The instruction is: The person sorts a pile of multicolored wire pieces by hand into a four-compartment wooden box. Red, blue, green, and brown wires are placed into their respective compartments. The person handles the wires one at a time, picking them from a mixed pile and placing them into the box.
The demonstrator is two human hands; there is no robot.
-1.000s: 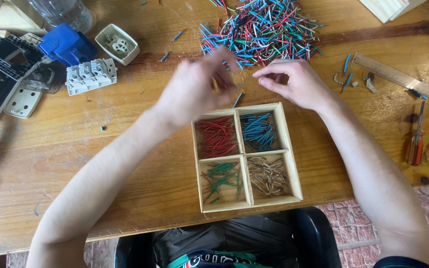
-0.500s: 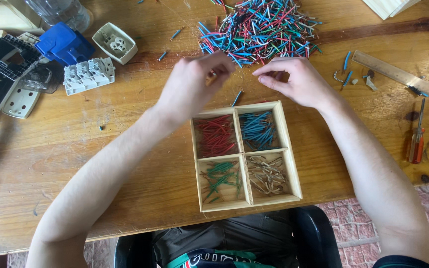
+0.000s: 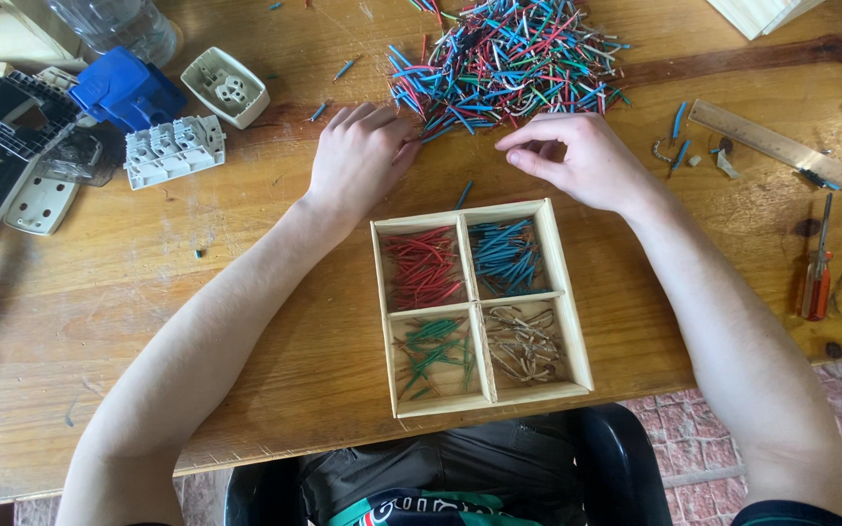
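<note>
Left hand (image 3: 358,156) open at wire pile (image 3: 509,58); right hand (image 3: 577,156) curled, grip hidden.

Bare-skinned left hand (image 3: 358,156) and right hand (image 3: 577,161) on a worn wooden table (image 3: 197,292), grain showing, scuffed and faintly sheened. Pale unfinished wood, smooth and matt, in the four-part tray (image 3: 480,306). Glossy plastic insulation on the heap of cut wires (image 3: 504,60), in blue, red and green. Matt cream and grey plastic on the socket parts (image 3: 175,148); shiny blue plastic on the housing (image 3: 129,88). Translucent amber plastic handle and metal shaft on the screwdriver (image 3: 817,273).
</note>
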